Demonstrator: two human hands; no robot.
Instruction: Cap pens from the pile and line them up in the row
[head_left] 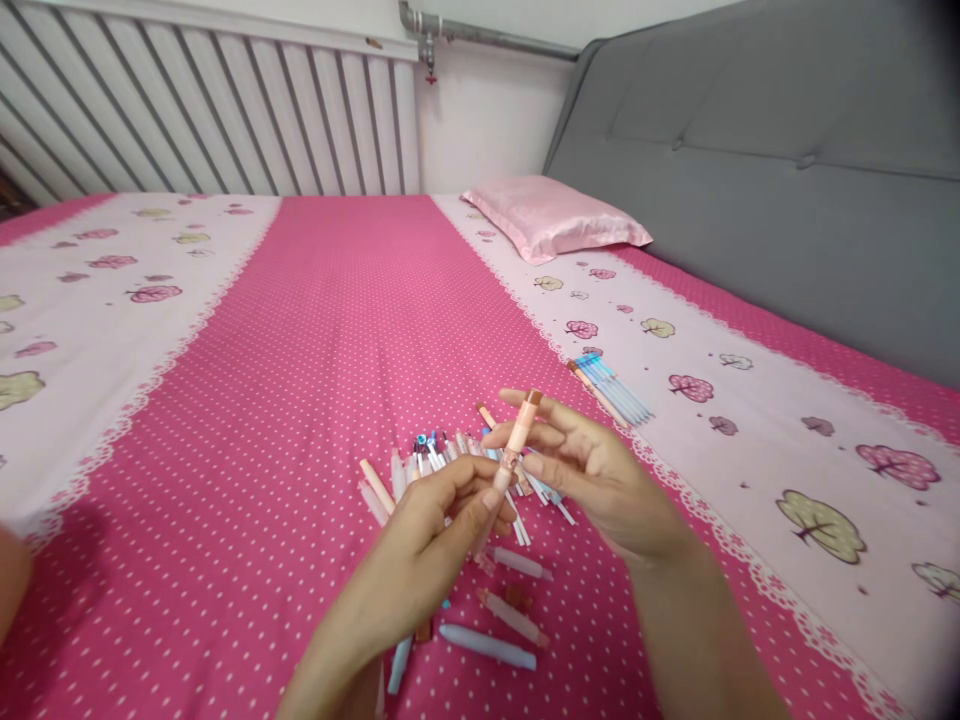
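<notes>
A slim pen [517, 436] with a peach upper part, a brown end and a paler lower part stands tilted in front of me. My left hand [429, 535] pinches its lower part between thumb and fingers. Around the upper part, my right hand [600, 470] has its fingers spread, some passing behind the pen; whether the thumb touches it is hard to tell. Beneath both hands lies a loose pile of pens and thin white sticks [522, 528], partly covered by my hands. Nearer to me lie a pale blue pen [487, 646] and a pink-and-white pen [514, 617].
A row of light blue pens [611, 388], with a peach pen [598, 393] alongside, lies to the right on the bedspread [352, 300]. A pink pillow [559, 215] rests farther back by the grey headboard [765, 170]. A white radiator [225, 100] lines the far wall.
</notes>
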